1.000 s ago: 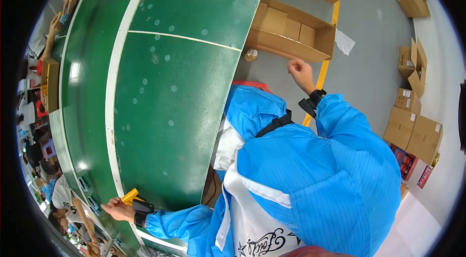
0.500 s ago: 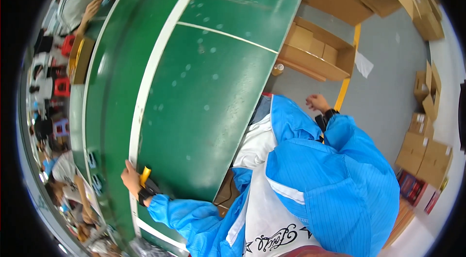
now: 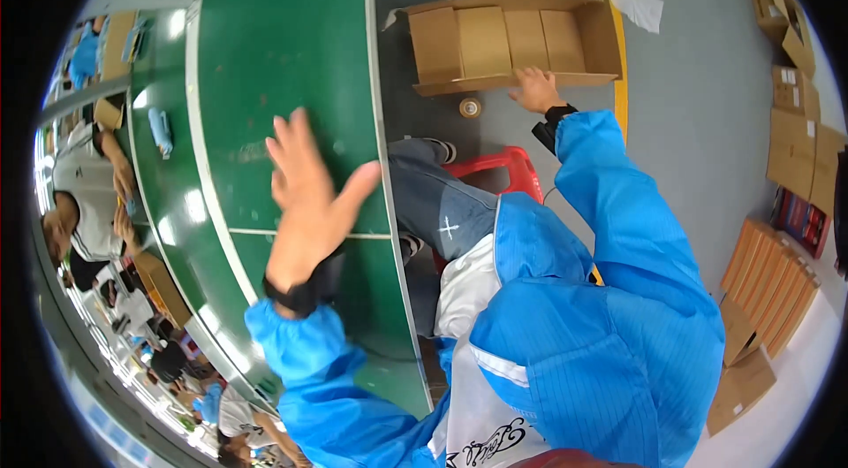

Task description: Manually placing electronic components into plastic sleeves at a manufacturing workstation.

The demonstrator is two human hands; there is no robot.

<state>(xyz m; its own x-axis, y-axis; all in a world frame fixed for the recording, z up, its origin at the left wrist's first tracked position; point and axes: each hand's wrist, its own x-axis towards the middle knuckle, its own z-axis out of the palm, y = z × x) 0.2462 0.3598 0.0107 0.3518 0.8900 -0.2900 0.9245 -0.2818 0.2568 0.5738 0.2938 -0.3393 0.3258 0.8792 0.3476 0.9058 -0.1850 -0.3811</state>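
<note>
My left hand point(image 3: 305, 203) is spread open above the green tabletop point(image 3: 283, 53), palm down and holding nothing. A dark band wraps that wrist. My right hand point(image 3: 536, 90) reaches to the near wall of a long open cardboard box point(image 3: 609, 44) on the floor, right of the table. Its fingers are stretched over the rim; whether they touch it I cannot tell. Flat brown cardboard pieces point(image 3: 481, 39) fill the box. Just below the box stands a roll of tape point(image 3: 470, 107). Both my arms wear blue sleeves.
A red stool point(image 3: 517, 169) stands by my legs. Stacked cartons point(image 3: 792, 128) and orange-edged boxes point(image 3: 768, 282) line the right wall. Across the green line a co-worker point(image 3: 84, 181) sits, with a blue item point(image 3: 160, 132) on the surface nearby. A yellow stripe point(image 3: 622, 106) marks the floor.
The view has swung toward the floor box. My left hand has left the white strip and spread over the tabletop. My right hand has reached forward to the box's rim.
</note>
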